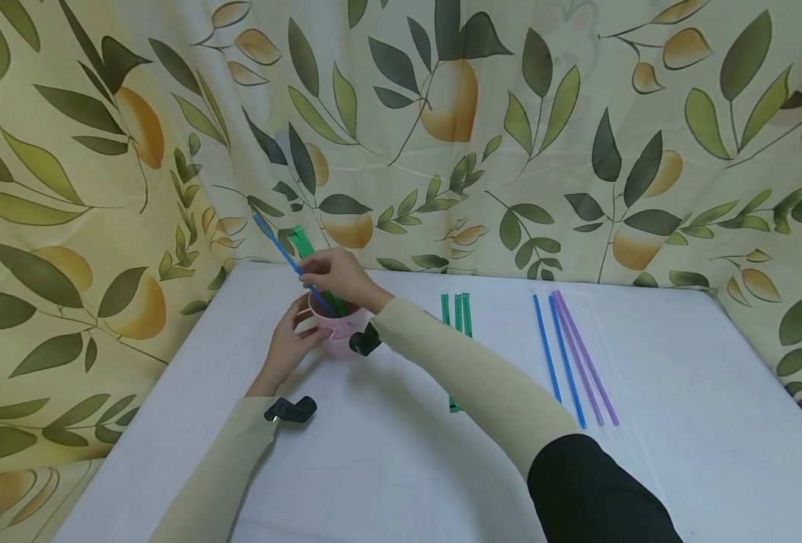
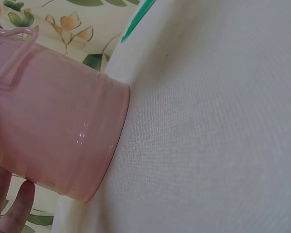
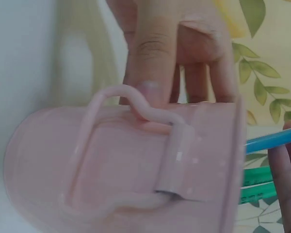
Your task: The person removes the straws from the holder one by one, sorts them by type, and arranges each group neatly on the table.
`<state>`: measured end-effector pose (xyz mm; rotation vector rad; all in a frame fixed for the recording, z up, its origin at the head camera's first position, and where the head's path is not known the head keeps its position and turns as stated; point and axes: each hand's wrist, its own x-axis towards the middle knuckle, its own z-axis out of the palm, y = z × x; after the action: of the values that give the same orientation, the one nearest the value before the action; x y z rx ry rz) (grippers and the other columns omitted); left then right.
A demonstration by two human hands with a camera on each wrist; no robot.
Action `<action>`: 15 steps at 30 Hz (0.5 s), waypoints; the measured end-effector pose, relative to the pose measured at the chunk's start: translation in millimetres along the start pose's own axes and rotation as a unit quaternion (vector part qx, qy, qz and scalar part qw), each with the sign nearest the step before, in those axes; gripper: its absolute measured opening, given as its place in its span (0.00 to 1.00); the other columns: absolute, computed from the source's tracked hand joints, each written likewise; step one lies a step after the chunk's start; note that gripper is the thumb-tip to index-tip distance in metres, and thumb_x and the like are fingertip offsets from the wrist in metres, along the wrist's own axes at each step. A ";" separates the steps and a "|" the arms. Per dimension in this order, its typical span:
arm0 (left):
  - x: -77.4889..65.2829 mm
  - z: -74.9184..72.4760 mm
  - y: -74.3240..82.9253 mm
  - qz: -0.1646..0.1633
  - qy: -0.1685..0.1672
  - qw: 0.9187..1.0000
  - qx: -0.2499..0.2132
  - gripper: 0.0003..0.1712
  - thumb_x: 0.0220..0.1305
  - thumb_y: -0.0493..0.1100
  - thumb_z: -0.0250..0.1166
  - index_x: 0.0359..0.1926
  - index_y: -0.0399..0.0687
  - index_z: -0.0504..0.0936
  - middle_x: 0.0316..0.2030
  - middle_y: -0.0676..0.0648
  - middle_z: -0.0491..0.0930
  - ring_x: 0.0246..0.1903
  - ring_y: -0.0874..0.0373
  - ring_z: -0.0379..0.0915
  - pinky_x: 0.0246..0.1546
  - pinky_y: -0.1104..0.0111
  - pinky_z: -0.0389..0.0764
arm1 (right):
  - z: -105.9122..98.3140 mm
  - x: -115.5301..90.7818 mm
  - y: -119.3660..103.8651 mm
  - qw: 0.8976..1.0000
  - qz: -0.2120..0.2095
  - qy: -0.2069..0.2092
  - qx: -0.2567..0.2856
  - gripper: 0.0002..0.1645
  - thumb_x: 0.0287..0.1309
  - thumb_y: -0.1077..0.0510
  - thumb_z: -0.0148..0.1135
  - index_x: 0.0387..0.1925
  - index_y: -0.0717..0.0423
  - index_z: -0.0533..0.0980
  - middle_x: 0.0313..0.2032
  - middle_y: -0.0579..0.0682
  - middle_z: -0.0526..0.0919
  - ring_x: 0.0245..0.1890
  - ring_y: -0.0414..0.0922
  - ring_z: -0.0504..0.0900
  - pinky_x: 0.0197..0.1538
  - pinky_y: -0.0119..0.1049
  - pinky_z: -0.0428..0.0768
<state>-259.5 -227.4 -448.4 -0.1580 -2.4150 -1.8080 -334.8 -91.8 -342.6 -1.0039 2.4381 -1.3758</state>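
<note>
A small pink pail (image 1: 338, 345) stands upright on the white table. My left hand (image 1: 287, 345) grips its left side; in the right wrist view the thumb of that left hand (image 3: 155, 53) presses the pail wall by a wire handle (image 3: 82, 150). Above the rim, my right hand (image 1: 343, 277) pinches a blue straw (image 1: 273, 237), slanted with its lower end inside the pail. Several slim green sticks (image 1: 302, 241) lean in the pail behind that hand. The straw's lower end and the pail's inside are mostly hidden.
More green sticks (image 1: 467, 313) lie right of the pail, partly under my right forearm. Farther right are two blue straws (image 1: 546, 347) and two purple straws (image 1: 587, 358), side by side. A leaf-and-fruit patterned curtain (image 1: 414, 188) hangs along the table's back edge.
</note>
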 end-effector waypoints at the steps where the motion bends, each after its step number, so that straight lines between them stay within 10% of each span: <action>1: 0.1 0.1 0.0 -0.001 0.000 1.000 0.000 0.44 0.58 0.42 0.67 0.71 0.49 0.54 0.69 0.42 0.57 0.65 0.44 0.58 0.63 0.52 0.71 | -1.4 -0.4 -0.8 1.000 -0.003 0.006 0.003 0.14 0.59 0.59 0.62 0.47 0.59 0.80 0.42 0.55 0.85 0.40 0.45 0.84 0.38 0.25 0.84; 15: -3.6 -0.3 9.3 -0.010 0.002 1.000 -0.010 0.43 0.57 0.38 0.67 0.70 0.46 0.55 0.69 0.41 0.58 0.66 0.43 0.58 0.63 0.53 0.71 | -30.6 -3.2 -23.9 0.985 -0.046 0.072 0.148 0.14 0.59 0.64 0.59 0.46 0.68 0.77 0.42 0.64 0.83 0.41 0.52 0.84 0.44 0.39 0.86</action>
<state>-254.6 -225.1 -440.1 -0.1326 -2.4038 -1.8406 -334.7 -76.8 -306.6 -0.9840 2.2126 -1.8350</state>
